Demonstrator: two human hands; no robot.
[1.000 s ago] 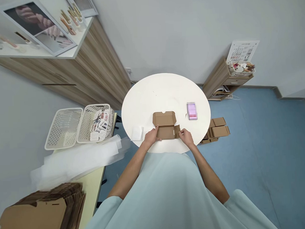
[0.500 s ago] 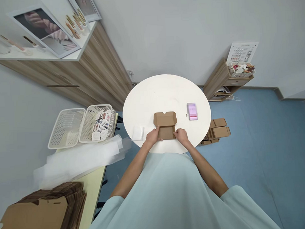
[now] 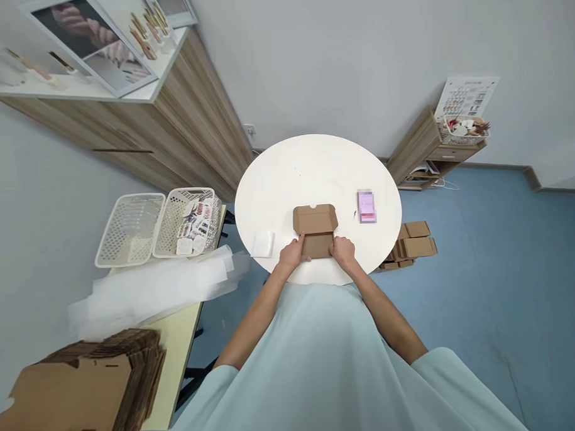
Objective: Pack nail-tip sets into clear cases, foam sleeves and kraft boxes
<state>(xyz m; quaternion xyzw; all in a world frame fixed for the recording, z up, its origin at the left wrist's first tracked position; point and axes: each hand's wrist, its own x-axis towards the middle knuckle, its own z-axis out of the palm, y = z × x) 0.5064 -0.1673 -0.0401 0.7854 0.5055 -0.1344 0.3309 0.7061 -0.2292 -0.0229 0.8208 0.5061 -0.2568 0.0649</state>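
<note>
A small brown cardboard box lies on the white oval table, its flap lid raised on the far side. My left hand grips the box's left wall, thumb along the inner edge. On the opposite side my right hand is closed around the right wall, its fingertips partly hidden. Left of my left hand is a flat white packet. A pink and purple item, blurred out, rests to the right of the box.
White baskets, one holding printed cards, stand on a side table at left. White sheets and a stack of flattened cardboard boxes lie nearer. Folded boxes are stacked on the floor at right.
The view has shifted slightly, so the table sits a little higher and further right. Both hands stay on the box's sides; the right hand has closed in more around its wall.
</note>
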